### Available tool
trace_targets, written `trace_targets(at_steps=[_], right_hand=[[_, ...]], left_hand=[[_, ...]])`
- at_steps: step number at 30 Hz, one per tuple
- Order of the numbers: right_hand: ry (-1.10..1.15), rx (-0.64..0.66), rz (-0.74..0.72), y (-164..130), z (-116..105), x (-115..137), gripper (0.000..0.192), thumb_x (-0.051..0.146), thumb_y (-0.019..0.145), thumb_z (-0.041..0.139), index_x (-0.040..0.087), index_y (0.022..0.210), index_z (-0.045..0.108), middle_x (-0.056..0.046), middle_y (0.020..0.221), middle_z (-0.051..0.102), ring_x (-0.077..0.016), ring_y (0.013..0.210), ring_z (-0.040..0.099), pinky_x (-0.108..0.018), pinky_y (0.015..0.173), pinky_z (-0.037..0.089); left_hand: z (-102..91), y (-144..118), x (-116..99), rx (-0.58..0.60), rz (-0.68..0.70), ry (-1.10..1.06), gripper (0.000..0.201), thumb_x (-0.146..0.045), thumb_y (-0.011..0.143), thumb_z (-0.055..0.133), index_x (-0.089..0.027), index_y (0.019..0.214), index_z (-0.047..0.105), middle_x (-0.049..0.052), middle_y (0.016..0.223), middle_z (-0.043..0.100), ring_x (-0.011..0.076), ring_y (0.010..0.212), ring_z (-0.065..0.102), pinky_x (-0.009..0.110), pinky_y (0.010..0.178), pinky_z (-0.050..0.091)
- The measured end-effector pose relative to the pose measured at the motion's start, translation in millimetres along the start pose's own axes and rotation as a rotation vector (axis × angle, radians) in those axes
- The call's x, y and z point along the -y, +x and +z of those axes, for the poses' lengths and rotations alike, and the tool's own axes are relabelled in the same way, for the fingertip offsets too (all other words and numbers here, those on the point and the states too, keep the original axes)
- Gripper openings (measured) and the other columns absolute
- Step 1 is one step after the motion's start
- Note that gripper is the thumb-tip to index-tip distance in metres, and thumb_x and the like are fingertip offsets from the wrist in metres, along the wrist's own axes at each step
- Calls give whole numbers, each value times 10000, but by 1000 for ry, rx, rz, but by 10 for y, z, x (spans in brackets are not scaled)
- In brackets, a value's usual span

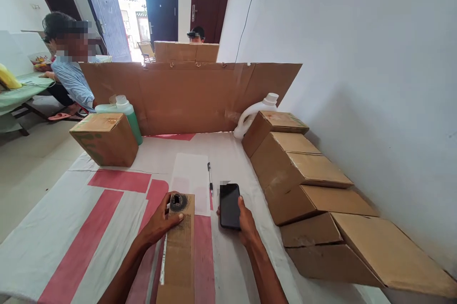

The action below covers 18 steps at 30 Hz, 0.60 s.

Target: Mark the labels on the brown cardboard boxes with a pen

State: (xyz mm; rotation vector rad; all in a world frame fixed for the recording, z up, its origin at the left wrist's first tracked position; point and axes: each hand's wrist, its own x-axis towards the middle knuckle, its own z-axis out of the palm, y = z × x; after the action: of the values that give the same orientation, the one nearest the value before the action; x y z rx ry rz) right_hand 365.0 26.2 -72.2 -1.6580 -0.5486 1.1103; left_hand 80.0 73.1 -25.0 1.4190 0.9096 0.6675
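My left hand (162, 223) is closed around the far end of a long, narrow cardboard piece (179, 251), thumb on top and fingers over its left edge. A dark, scribbled ring with a hole (177, 201) shows at that end, just beyond the thumb. In my right hand (247, 220) is a black smartphone (230, 206), gripped by its sides, its dark screen facing up. Between the hands and farther off, a pen (210, 179) lies at the right edge of a white sheet of paper (190, 163).
Several cardboard boxes (321, 199) line the right side. Another box (107, 140) stands left, before a green bottle (134, 125). A tall cardboard panel (193, 97) closes the far side, near a white jug (250, 116). One person (73, 75) sits left; another is behind the panel.
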Motion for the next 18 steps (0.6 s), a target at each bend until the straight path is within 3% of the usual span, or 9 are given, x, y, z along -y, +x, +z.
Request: trace_targets(at_steps=[4,6,9,12,14,15,16,17,18], right_hand=[[-283,-235,-103,93,-133,-44,551,793,768,471,266,616,514,-74,585,605,-319,745,633,-440,711,515],[-412,-282,-176,83,-185,-18,521,756,760,476,252,663,558,-109,681,642,-348,823,622,-501,838,486],[-546,-297,-275,6,-207,-37,645,738,774,451,149,896,685,-239,949,684,-428,1038,595,-602,1023,380],[-677,-348,-522,-181,-165,-275,786,681,878,407,13,1218,643,-338,1253,587,-471,1268,491,-641,1094,337],[-752,-202,-776,-372,-109,-569,676,546,951,470,87,1445,504,-276,1394,545,-415,1341,488,-591,1099,406],[-774,-17,-880,-480,-69,-734,628,473,960,504,178,1511,441,-226,1473,510,-384,1372,490,-564,1099,438],[-808,222,-903,-591,-20,-893,644,401,966,515,275,1574,347,-166,1579,424,-351,1424,460,-527,1107,459],[-794,350,-917,-696,39,-1033,748,377,944,547,322,1618,228,-140,1614,386,-348,1433,461,-512,1088,493],[-737,389,-910,-787,104,-1141,789,372,924,564,379,1620,193,-112,1599,418,-351,1410,496,-520,1058,523]], left_hand=[[-4,-4,-16,8,-22,11,597,-552,868,680,-264,1349,472,72,1306,627,292,1215,599,432,1056,455],[6,1,-17,-1,-58,2,703,-593,845,693,-263,1410,434,99,1391,587,315,1279,569,460,1096,431],[2,-21,47,-76,-27,-38,884,-696,813,671,-249,1508,360,141,1574,433,352,1439,431,496,1182,353],[-30,-183,244,-278,55,-39,750,-694,951,455,-246,1543,352,130,1642,350,322,1526,310,503,1230,292],[-18,-396,447,-408,80,52,607,-590,1022,389,-265,1534,390,119,1616,402,302,1503,360,507,1224,313],[11,-522,554,-440,91,121,562,-547,1031,408,-279,1525,415,112,1596,435,299,1483,393,508,1219,325],[55,-648,653,-431,104,183,538,-519,1028,440,-294,1516,440,105,1579,463,299,1468,416,505,1219,332],[110,-768,728,-386,114,219,530,-510,1017,471,-308,1507,466,99,1561,490,301,1454,435,498,1219,340],[167,-870,769,-333,124,227,536,-520,1001,500,-316,1496,493,97,1536,522,306,1434,461,488,1214,356]])
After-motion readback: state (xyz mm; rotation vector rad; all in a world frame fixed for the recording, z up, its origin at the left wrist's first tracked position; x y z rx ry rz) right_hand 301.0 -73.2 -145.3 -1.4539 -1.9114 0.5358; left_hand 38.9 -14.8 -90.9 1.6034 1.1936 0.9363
